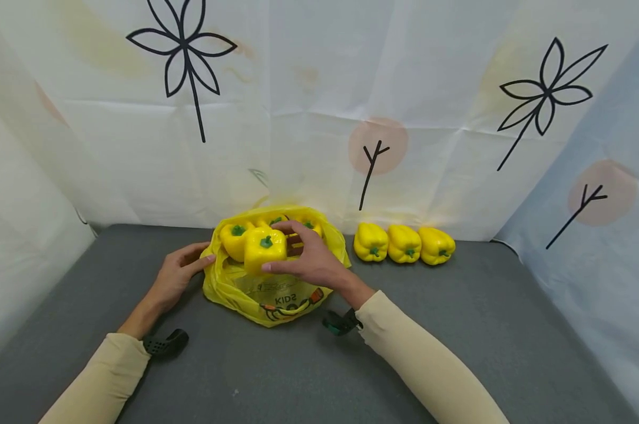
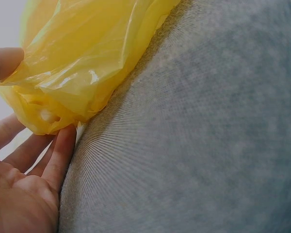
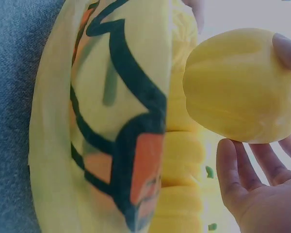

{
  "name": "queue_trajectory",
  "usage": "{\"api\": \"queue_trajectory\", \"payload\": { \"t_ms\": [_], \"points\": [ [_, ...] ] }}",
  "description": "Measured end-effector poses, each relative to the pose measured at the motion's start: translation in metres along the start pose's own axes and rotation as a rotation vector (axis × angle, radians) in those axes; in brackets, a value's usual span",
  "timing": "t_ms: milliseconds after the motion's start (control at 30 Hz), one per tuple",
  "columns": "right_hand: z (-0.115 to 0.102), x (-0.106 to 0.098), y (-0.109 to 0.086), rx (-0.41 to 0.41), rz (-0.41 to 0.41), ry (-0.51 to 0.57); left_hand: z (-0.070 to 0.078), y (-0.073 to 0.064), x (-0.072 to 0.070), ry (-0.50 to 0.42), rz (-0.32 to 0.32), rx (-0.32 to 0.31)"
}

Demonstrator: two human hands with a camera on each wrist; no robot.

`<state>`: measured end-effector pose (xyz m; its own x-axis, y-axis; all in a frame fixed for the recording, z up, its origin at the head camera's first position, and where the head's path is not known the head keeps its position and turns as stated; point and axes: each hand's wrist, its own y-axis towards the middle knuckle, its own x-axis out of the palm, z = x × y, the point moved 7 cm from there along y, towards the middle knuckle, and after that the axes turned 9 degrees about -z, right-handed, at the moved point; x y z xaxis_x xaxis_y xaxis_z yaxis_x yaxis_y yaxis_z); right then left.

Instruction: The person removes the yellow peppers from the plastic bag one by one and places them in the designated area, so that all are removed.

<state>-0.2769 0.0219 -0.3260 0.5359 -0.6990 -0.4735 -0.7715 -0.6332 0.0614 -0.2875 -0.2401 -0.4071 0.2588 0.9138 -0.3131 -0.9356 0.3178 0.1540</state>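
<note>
A yellow bell pepper (image 1: pixel 265 250) with a green stem is in my right hand (image 1: pixel 311 256), thumb on one side and fingers on the other. It is held above the opening of a yellow plastic bag (image 1: pixel 245 303). Inside the bag sit several more yellow peppers (image 1: pixel 234 240), partly hidden by the held one and my hand. At the bag's left side, my left hand (image 1: pixel 178 274) holds the rim. The left wrist view shows the thumb (image 2: pixel 5 64) on one face of the plastic and the fingers on the other.
Three yellow peppers (image 1: pixel 404 244) lie in a row to the right of the bag, against the back wall. The dark grey tabletop (image 1: pixel 277 377) is bordered by white printed cloth (image 1: pixel 308 70) at the back and sides.
</note>
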Motion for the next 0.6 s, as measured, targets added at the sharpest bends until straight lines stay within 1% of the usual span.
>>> {"api": "queue_trajectory", "payload": {
  "t_ms": [267, 433, 600],
  "points": [
    [0.001, -0.015, -0.021, -0.021, 0.054, 0.027, 0.000, 0.002, 0.001, 0.010, -0.003, -0.006],
    [0.001, -0.023, -0.036, -0.046, 0.065, 0.073, -0.001, 0.002, 0.001, 0.013, -0.005, -0.016],
    [0.000, -0.030, -0.047, -0.059, 0.079, 0.091, -0.001, 0.001, 0.001, 0.017, -0.002, -0.025]
  ]
}}
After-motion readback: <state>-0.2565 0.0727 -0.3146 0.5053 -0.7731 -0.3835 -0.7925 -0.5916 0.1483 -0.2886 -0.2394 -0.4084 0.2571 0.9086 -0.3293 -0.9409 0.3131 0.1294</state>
